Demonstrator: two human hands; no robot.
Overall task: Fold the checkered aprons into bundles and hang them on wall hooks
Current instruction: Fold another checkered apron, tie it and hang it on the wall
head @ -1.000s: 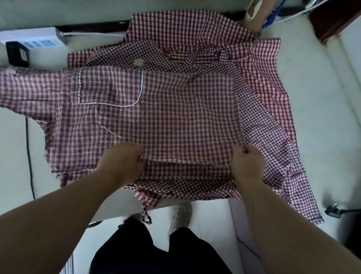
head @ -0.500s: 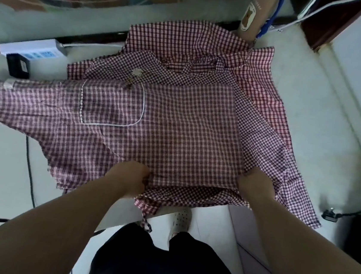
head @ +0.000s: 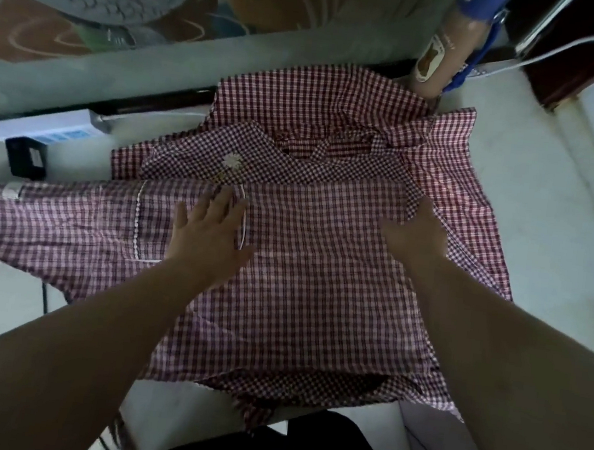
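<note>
Head view: red-and-white checkered cotton apron (head: 316, 301) spread across pale tabletop (head: 553, 235), folded panel uppermost. Left hand (head: 209, 237) pressing flat, fingers splayed; right hand (head: 416, 238) flat at far-right corner, fingers together. Smooth outward, square edges, then fold again.

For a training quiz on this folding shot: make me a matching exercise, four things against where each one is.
Things:
1. left hand
2. right hand
3. power strip
4. daisy

Places:
A. white, lying beyond the apron, to the far left
B. flat on the apron beside the pocket trim
C. stitched on the apron, just past the left fingertips
D. at the right edge of the apron's top layer

Pairs: 1-B, 2-D, 3-A, 4-C
</note>
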